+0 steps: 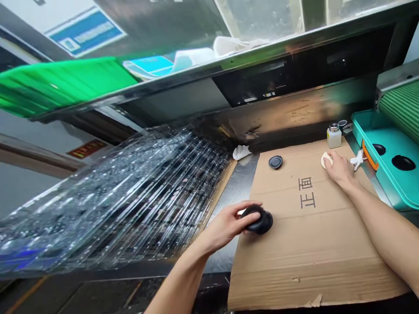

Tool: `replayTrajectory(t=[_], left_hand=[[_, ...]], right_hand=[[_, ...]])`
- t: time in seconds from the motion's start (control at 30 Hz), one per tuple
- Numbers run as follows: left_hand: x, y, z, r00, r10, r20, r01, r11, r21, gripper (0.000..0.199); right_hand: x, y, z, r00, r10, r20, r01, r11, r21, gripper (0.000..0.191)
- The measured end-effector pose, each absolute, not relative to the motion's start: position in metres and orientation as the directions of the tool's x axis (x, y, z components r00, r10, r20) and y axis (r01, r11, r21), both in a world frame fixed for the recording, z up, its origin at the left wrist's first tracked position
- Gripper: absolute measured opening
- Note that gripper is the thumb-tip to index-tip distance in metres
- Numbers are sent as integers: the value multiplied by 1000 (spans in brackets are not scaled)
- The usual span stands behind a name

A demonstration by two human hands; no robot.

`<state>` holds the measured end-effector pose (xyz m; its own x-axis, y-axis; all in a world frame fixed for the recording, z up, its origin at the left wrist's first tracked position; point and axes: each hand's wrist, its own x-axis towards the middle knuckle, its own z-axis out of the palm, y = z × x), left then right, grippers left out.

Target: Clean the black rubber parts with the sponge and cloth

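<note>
Across the bench lies a big cardboard sheet (281, 261), the largest thing under the hands, with a teal tub (399, 187) along its right side. Left hand (229, 224) is curled about halfway, thumb over the top and fingers round the far side of a black part (266, 222). It's over the near left edge of the sheet; can't tell if it's touching the board or just above it. Right hand (341, 170) is nearly closed, fingertips pinching a small pale pad (324, 160) up at the far right of the sheet.

My guess on handling: the black part is light and stiff, like molded plastic, probably not fragile. Smooth dark curves could get slippery, so I'd grab it round the sides, thumb opposite fingers, pretty much like that left hand. It's a squat, roundish lump, so not much of a long axis; what there is seems to run from the palm out to the right, dipping slightly toward the wearer. No clue which face is up, fingers cover too much.

Next size down, a bottle (334, 138) stands upright just beyond the right hand, then a loose black disc (275, 162) lies flat near the far edge. Smallest is the pad: looks soft and squashy, basically weightless, so pinch its edge. Mostly hidden, so its direction's anyone's guess.
</note>
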<state>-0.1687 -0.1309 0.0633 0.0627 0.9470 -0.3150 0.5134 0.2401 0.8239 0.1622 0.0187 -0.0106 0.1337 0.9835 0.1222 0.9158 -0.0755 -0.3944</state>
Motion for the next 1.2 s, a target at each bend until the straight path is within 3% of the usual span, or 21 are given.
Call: replayTrajectory(t=[0.1,0.23,0.33,0.5,0.63,0.9,1.0,1.13,1.2], left_hand=[[-184,-142,48,73,939,-337,620,222,753,53],[-177,-138,25,102,977,-187,745,49,665,51],[-171,-138,21,104,986,-127,852,-22,523,52],[-161,-152,29,69,990,-120,960,-33,278,71],[-157,-154,20,179,983,-45,932,-154,329,62],[-160,-150,11,162,987,16,907,-155,392,59],[-155,-149,19,147,988,36,893,-148,425,56],[-146,-142,30,115,993,-10,818,-89,568,52],[-144,-137,31,128,992,-10,814,-99,572,49]], right_hand=[[162,19,-11,125,985,117,918,-71,-390,46],[162,17,-10,131,984,118,917,-75,-391,46],[162,16,-10,123,985,117,914,-67,-400,46],[163,16,-12,121,984,134,910,-56,-411,44],[162,15,-9,125,986,110,909,-69,-411,44],[163,16,-10,125,984,125,911,-63,-408,45],[164,13,-10,51,987,153,907,18,-420,43],[164,6,-5,-151,979,140,879,198,-435,37],[163,4,-3,-186,974,132,872,225,-434,36]])
